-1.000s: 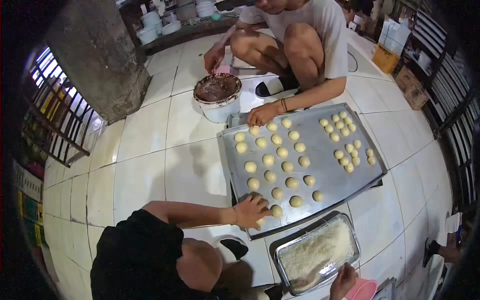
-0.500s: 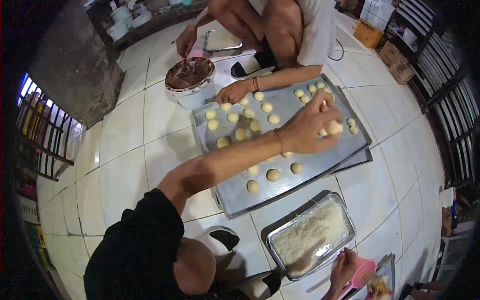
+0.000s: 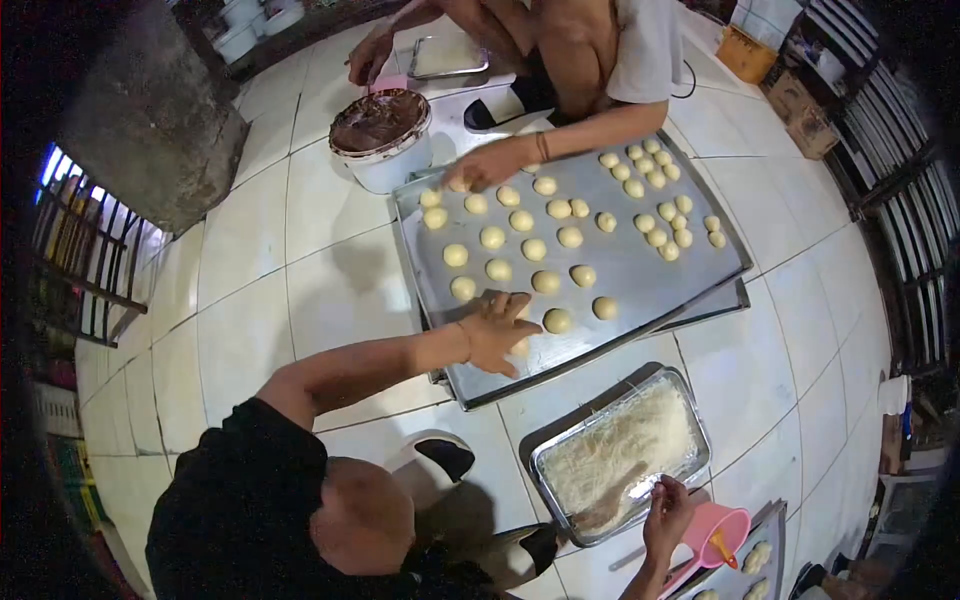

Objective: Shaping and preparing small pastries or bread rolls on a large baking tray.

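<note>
My left hand (image 3: 494, 336) reaches over the near left part of a metal baking sheet (image 3: 610, 285). Its fingers are spread, and a round dough ball (image 3: 519, 347) shows beneath them. More pale dough balls lie about in loose rows, with smaller ones (image 3: 655, 237) clustered at the far right. Low in view, my right hand (image 3: 666, 515) is raised with its fingertips pinched together; whatever they hold is too small to name. Beside it stands a pink cup (image 3: 713, 526) with an orange-handled tool (image 3: 722, 547) in it. A rectangular tray (image 3: 552, 455) holds pale shredded stuff near that hand.
Opposite me a person squats, one hand (image 3: 490, 164) at the far left dough balls, the other (image 3: 371, 55) above a white bucket (image 3: 378, 172) of brown paste. A second tray (image 3: 772, 530) with dough pieces lies lower right. White tiles (image 3: 330, 290) cover the floor.
My left hand has swung from the right side of the sheet to its near left, uncovering the small dough balls. A blurred tool by the pink cup now rests in it. My right hand moved slightly left.
</note>
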The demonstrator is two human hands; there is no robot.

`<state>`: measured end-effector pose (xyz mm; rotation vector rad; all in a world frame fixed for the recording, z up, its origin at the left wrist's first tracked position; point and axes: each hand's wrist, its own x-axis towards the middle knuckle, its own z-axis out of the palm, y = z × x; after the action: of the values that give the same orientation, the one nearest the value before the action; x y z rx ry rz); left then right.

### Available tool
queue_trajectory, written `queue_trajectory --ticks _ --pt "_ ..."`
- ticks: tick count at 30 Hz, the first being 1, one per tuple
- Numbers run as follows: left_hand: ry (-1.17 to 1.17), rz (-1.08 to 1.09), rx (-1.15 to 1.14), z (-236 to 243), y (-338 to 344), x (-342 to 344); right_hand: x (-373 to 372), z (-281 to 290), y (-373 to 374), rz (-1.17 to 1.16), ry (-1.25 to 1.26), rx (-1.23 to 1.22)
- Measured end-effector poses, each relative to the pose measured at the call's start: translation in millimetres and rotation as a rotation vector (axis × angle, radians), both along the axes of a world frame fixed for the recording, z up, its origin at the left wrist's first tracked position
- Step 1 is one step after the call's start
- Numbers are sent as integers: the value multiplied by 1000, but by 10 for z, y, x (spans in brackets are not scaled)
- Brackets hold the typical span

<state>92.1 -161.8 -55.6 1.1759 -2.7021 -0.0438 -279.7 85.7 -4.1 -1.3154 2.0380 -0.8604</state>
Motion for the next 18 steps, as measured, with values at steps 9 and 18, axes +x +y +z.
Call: queue_trajectory --ticks 9,18 --pt "332 -160 626 235 -226 -399 79 128 -4 -86 -36 -100" --pt "660 56 280 668 -1088 -1779 9 261 -10 -129 -128 -37"
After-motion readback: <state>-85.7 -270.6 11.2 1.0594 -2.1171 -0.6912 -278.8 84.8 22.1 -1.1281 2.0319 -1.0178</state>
